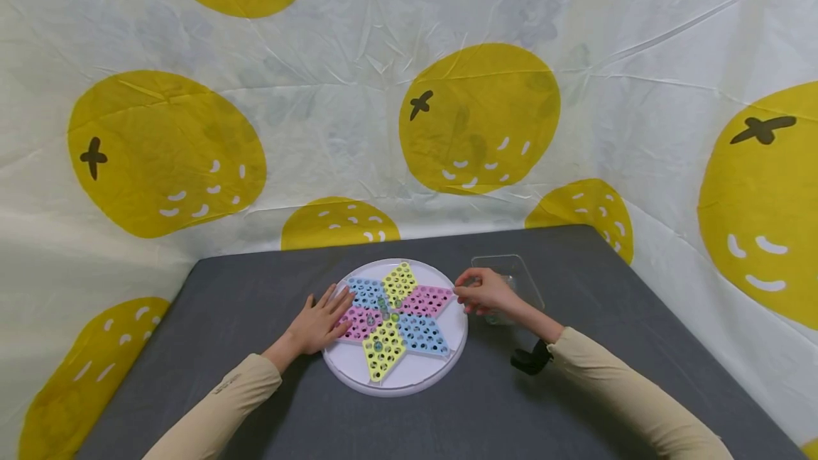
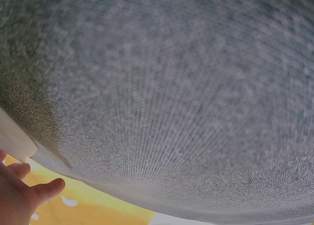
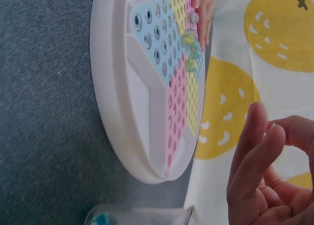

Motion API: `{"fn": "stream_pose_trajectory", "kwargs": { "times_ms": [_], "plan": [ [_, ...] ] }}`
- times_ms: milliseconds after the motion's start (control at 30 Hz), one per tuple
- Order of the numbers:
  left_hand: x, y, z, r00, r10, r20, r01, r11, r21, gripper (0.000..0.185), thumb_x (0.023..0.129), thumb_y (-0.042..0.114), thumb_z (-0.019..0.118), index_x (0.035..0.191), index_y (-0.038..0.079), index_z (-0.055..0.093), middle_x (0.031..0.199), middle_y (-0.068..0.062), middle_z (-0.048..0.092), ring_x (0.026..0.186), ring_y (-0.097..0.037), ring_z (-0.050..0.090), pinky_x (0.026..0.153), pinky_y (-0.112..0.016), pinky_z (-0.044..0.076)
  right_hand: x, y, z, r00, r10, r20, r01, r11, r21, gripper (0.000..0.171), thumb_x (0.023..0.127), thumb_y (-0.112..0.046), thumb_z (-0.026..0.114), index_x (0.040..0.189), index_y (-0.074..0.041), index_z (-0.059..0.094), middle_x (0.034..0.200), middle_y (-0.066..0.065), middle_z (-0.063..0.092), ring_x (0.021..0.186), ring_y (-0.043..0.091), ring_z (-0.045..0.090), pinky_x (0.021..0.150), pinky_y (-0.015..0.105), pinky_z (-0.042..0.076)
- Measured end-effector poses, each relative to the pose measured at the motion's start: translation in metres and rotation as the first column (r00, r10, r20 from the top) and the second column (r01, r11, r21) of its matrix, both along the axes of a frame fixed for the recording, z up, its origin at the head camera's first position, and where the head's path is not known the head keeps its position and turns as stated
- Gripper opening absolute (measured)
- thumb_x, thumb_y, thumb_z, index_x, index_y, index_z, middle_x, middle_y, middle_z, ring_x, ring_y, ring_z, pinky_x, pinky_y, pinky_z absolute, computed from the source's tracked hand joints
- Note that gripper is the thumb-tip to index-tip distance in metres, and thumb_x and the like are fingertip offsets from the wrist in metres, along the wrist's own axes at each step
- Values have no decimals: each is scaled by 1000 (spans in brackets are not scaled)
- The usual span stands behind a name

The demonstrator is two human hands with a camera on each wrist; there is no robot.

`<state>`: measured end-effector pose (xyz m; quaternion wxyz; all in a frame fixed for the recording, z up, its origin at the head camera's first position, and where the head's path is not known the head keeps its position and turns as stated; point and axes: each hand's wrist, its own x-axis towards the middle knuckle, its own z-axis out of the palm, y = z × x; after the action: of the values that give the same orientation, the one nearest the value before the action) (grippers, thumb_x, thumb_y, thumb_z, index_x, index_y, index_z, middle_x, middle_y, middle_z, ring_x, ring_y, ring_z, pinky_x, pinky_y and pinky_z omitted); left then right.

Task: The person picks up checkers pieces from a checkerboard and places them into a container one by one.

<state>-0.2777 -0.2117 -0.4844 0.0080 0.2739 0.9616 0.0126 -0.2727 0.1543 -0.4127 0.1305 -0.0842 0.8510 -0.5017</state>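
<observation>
A round white Chinese checkers board (image 1: 409, 375) lies on the dark table, with a star of yellow, pink and blue hole-filled sections. Several clear and greenish glass marbles (image 3: 191, 64) sit around its middle. My left hand (image 1: 317, 323) rests on the board's left side, fingers spread and straight over the pink and blue sections. Just past the right-hand pink tip hovers my right hand (image 1: 487, 291), raised off the board. In the right wrist view its fingers (image 3: 257, 161) are loosely bent, thumb and fingertips close together, and no marble shows between them.
A clear plastic box (image 1: 530, 282) stands right of the board, partly behind my right hand, with some glassy or bluish pieces in it. A dark table (image 1: 255, 289) carries everything. Behind it hangs a white cloth (image 1: 332, 140) printed with yellow fruit.
</observation>
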Motion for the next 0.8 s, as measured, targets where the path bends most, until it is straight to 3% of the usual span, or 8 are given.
{"fn": "stream_pose_trajectory", "kwargs": {
  "times_ms": [133, 333, 567, 800],
  "plan": [
    [0, 0, 0, 1000, 0, 2, 0, 1000, 1, 62, 91, 52, 30, 143, 21, 18, 151, -2, 16, 139, -32, 10, 100, -64, 18, -1, -9, 0, 1000, 10, 13, -10, 1000, 17, 25, 84, -23, 61, 100, -5, 58, 85, 22, 67, 58, 23, 65, 44, 23, 45],
    [0, 0, 0, 1000, -5, -5, 5, 1000, 4, 62, 91, 52, 30, 143, 20, 18, 150, -3, 17, 138, -32, 11, 100, -64, 18, -5, -22, -1, 1000, -4, 16, 3, 999, 38, 20, 83, -20, 61, 98, -7, 59, 81, 17, 69, 58, 23, 65, 46, 29, 47],
    [0, 0, 0, 1000, -12, 4, 12, 1000, 12, 62, 91, 52, 30, 143, 20, 19, 151, -3, 17, 138, -32, 10, 100, -65, 17, -10, -36, -6, 1000, 24, 15, -25, 999, 27, 22, 83, -21, 61, 98, -5, 59, 83, 20, 68, 61, 27, 66, 50, 33, 51],
    [-1, -1, -1, 1000, -9, 6, 9, 1000, 10, 62, 91, 52, 30, 143, 20, 18, 151, -2, 15, 139, -32, 9, 100, -64, 17, -14, -50, -9, 1000, 13, 25, -14, 1000, 18, 19, 83, -20, 61, 96, -6, 60, 85, 18, 69, 58, 20, 65, 51, 35, 51]
  ]
}}
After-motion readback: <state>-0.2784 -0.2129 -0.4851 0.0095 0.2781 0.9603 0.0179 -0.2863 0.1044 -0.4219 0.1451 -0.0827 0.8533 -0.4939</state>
